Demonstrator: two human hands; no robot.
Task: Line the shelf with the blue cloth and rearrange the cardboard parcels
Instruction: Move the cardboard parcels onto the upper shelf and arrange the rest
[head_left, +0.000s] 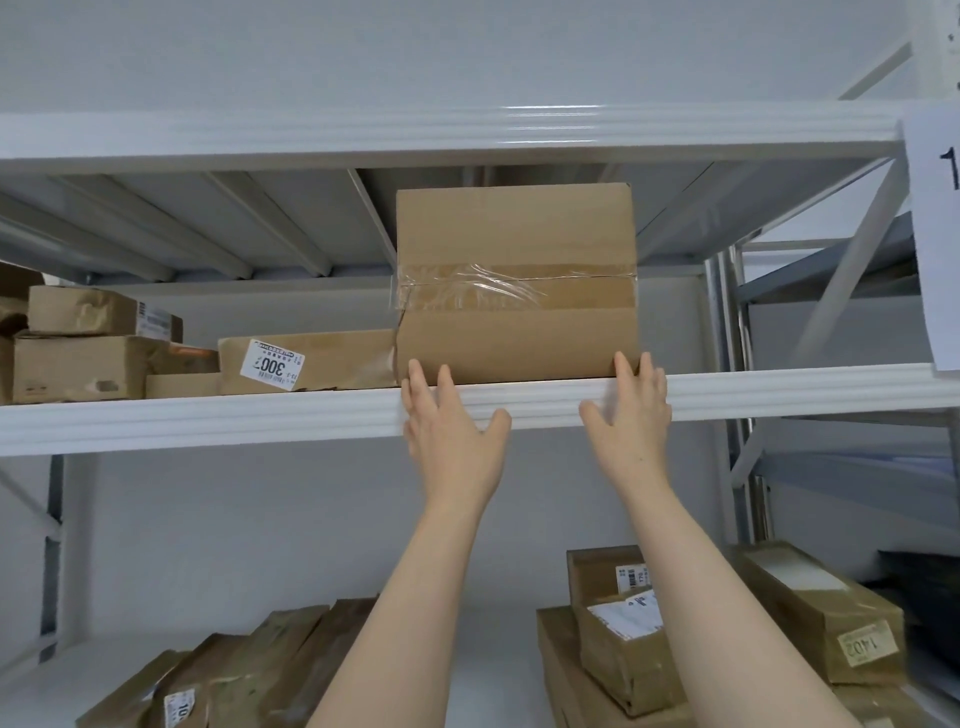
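Observation:
A tall taped cardboard box (517, 283) stands upright at the front edge of the white upper shelf (208, 418). My left hand (449, 431) reaches up with straight fingers, its fingertips touching the box's lower left corner. My right hand (631, 418) is raised the same way, fingertips against the lower right corner. Neither hand curls round the box. A flat parcel with a "300" label (306, 364) lies just left of the box. No blue cloth is in view.
Stacked brown parcels (88, 345) fill the upper shelf's left end. On the lower shelf lie paper-wrapped parcels at the left (249, 670) and boxes at the right (623, 634), one labelled "1402" (826, 608). A paper sign (935, 234) hangs on the right upright.

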